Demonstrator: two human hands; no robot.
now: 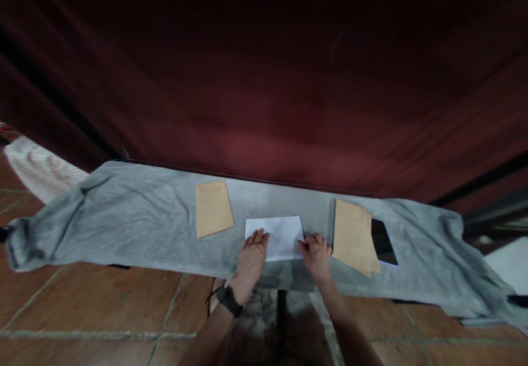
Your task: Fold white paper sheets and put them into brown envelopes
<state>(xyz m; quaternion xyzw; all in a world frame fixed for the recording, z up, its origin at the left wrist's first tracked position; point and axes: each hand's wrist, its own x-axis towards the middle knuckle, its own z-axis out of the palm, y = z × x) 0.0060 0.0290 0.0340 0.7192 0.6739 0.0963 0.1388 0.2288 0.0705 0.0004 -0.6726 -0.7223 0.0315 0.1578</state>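
A white sheet of paper, which looks folded, lies on the grey cloth in front of me. My left hand rests flat over its left part, fingers stretched out and together. At the paper's right edge, my right hand has its thumb on the paper and its fingers curled, apparently pinching that edge. To the left lies a tan envelope. A fanned stack of tan envelopes sits just right of my right hand.
A dark-screened phone lies beside the stack, partly under it. Grey cloth covers the long narrow bench. Behind it hangs a dark red fabric wall. Brown floor tiles show below the near edge.
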